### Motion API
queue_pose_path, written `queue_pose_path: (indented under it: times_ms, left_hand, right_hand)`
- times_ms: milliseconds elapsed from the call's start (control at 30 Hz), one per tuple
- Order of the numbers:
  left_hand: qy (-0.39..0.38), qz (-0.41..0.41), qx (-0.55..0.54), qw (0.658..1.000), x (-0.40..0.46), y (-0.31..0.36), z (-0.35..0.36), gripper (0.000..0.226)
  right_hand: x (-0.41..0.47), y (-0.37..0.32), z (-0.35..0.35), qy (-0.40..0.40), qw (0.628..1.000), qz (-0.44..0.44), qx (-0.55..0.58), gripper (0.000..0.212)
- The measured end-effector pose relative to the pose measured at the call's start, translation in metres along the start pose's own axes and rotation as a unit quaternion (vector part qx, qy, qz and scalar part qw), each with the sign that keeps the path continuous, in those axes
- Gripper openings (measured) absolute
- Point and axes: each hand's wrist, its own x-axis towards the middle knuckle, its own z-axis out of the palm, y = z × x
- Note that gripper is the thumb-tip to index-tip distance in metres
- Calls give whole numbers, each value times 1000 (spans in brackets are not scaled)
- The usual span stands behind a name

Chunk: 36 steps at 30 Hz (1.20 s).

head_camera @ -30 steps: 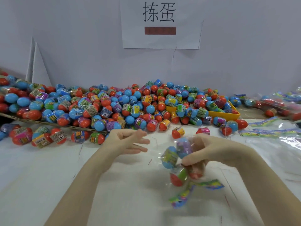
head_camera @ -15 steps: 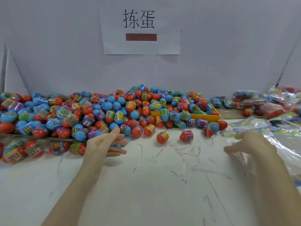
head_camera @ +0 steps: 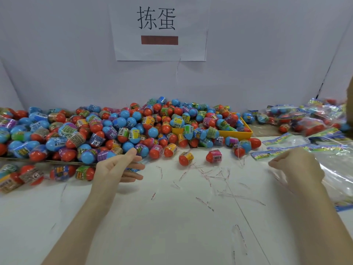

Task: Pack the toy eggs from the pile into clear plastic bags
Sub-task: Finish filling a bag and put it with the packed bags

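Across the lower half of the frame runs a white counter (head_camera: 172,226), scuffed with thin reddish scratch marks and littered with fine slivers of clear film. Behind it stands a pale grey-white wall, and in the upper middle a white paper sign (head_camera: 159,28) hangs on it, printed with two large black characters above a brown-red bar.

The pile of red and blue plastic toy eggs (head_camera: 118,131), each banded in a coloured shrink label, stretches from the left edge to right of centre along the back of the counter. Part of it spills over a shallow yellow plastic tray (head_camera: 237,133), whose inside is mostly buried. A few eggs lie loose in front of the pile, among them one red egg with a yellow band (head_camera: 185,158) and one with a pink band (head_camera: 214,156).

At the right edge lie the clear plastic bags with printed colourful header strips (head_camera: 298,145), flat and overlapping; further back, filled bags of eggs (head_camera: 305,119) are blurred and cut off by the frame, so their number cannot be told.

The left hand (head_camera: 118,169) is at the front edge of the pile, its grip wide, fingers straight and holding nothing. The right hand (head_camera: 297,165) sits on the edge of the clear bags with fingers curled downward; whether they pinch the film cannot be made out, since the plastic is transparent and the fingertips are hidden.
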Motion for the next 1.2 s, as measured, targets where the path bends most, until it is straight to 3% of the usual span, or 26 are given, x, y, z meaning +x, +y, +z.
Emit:
queue_pose_path:
  times_ms: [67,167,333,500,600,700,867,1000,1100,1200]
  left_hand:
    - [1,2,-1,1000,0,0,0,32]
    - [1,1,1,1000,0,0,1,27]
    - [2,0,1,1000,-1,1,1,26]
    - [1,3,0,1000,-1,2,2,26]
    - [3,0,1,1000,-2,1,2,26]
    - [2,-1,1,1000,-2,1,2,26]
    - [1,-2,0,1000,-1,1,2,27]
    - [3,4,-2,1000,-2,1,2,27]
    - [2,7,-5,1000,-3,2,3,28]
    - [7,16,-13,1000,-3,3,3,27]
  right_hand:
    - [-1,1,1,6,1000,-18,3,34]
    - [-5,2,5,-45,999,-11,-22,46]
    - [-2,0,7,-25,999,30,-16,39]
    - [-1,0,6,17,1000,-3,-16,28]
    - [-4,0,9,-15,999,-12,-26,40]
    - [-2,0,11,-23,999,-7,-29,29]
    - [3,2,14,16,1000,-6,-11,25]
    - [8,2,11,97,995,-19,-14,20]
    - [6,2,16,65,998,-13,-24,17]
    - [7,2,14,153,987,-40,-5,19]
